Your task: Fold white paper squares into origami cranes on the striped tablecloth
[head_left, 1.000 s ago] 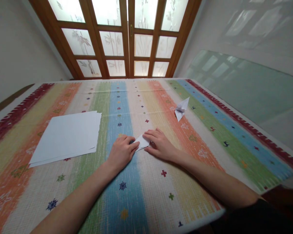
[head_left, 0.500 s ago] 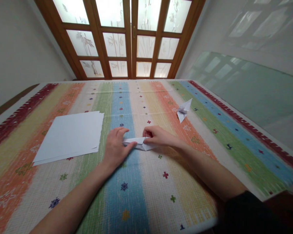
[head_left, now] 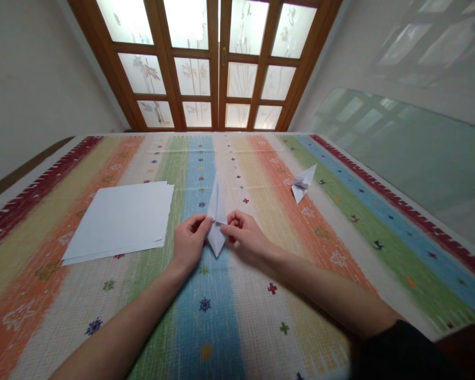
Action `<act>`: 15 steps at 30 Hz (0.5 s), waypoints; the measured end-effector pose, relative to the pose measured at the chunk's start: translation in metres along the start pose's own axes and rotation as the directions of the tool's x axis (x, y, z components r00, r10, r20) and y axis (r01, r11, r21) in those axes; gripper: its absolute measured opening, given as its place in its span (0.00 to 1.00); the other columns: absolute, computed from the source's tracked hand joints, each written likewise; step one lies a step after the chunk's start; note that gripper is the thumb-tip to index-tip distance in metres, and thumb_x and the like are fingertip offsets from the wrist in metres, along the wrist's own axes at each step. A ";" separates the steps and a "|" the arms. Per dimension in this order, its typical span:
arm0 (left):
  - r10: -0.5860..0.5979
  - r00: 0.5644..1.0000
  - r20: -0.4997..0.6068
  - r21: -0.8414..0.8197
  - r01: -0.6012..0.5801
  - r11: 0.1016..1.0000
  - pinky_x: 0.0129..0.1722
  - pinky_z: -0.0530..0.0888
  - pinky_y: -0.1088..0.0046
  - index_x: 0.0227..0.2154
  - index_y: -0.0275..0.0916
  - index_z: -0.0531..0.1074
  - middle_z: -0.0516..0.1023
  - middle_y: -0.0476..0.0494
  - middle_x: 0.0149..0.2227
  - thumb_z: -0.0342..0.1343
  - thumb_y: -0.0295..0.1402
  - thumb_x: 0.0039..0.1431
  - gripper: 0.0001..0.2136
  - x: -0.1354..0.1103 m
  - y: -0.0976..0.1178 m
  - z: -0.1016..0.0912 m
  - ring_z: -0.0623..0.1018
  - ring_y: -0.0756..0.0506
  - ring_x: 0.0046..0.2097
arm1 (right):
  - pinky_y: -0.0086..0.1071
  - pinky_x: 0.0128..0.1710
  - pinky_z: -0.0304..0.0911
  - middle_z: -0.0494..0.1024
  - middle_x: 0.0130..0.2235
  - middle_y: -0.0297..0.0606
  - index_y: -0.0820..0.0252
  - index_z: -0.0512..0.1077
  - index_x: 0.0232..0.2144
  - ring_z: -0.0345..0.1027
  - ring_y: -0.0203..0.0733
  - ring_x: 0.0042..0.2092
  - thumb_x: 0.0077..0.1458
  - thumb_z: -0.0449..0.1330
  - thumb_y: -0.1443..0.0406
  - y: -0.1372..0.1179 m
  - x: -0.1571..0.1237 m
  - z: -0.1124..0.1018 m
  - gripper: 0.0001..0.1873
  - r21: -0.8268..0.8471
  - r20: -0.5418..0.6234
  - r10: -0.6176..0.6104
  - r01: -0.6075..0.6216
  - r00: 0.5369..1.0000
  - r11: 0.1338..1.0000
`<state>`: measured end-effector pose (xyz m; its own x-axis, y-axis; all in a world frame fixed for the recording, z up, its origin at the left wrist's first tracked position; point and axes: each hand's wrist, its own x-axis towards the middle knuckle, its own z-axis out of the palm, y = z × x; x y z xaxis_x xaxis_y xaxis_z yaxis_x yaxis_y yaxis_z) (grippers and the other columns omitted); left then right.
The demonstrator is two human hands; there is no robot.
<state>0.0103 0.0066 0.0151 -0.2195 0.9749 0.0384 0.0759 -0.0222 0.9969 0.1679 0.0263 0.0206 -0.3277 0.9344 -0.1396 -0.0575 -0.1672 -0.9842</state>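
A long, narrow folded piece of white paper [head_left: 217,214] stands upright over the blue stripe of the striped tablecloth [head_left: 261,295]. My left hand [head_left: 190,244] pinches its left side and my right hand [head_left: 243,238] pinches its right side, fingers closed on it. Its lower point hangs between my hands, just above the cloth.
A stack of white paper sheets [head_left: 122,219] lies to the left of my hands. A finished folded paper crane [head_left: 303,182] sits at the right on the orange stripe. Wooden glazed doors [head_left: 217,63] stand beyond the table's far edge. A glass panel [head_left: 399,142] runs along the right.
The folded paper lay flat under my hands before. Both hands have lifted it and turned it upright, with its long point toward the doors.
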 end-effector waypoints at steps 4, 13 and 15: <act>0.011 1.000 -0.008 -0.012 -0.011 1.000 0.25 0.69 0.75 0.29 0.35 0.77 0.78 0.47 0.25 0.61 0.43 0.49 0.14 -0.003 0.003 0.002 0.74 0.48 0.26 | 0.29 0.26 0.57 0.68 0.23 0.27 0.57 0.65 0.28 0.61 0.32 0.25 0.40 0.67 0.63 0.001 -0.003 0.003 0.14 -0.074 0.009 -0.056 0.057 0.998 0.996; 0.022 0.998 0.056 -0.028 -0.020 0.999 0.22 0.64 0.77 0.24 0.38 0.75 0.72 0.51 0.20 0.59 0.40 0.51 0.10 -0.012 0.008 0.005 0.68 0.50 0.22 | 0.27 0.22 0.54 0.66 0.18 0.28 0.58 0.65 0.19 0.59 0.32 0.22 0.44 0.62 0.58 0.002 -0.002 0.009 0.13 -0.070 -0.027 -0.086 0.084 0.996 0.994; 0.022 0.998 0.063 -0.035 -0.019 0.999 0.22 0.63 0.77 0.21 0.38 0.73 0.70 0.52 0.18 0.59 0.40 0.51 0.11 -0.012 0.008 0.004 0.66 0.51 0.22 | 0.27 0.21 0.53 0.66 0.17 0.28 0.58 0.63 0.17 0.58 0.31 0.21 0.43 0.62 0.59 0.001 -0.001 0.007 0.13 -0.030 0.000 -0.064 0.064 0.998 0.997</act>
<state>0.0177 -0.0041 0.0221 -0.1563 0.9862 0.0555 0.0461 -0.0488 0.9977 0.1617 0.0228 0.0203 -0.3234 0.9432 -0.0759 -0.0506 -0.0973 -0.9940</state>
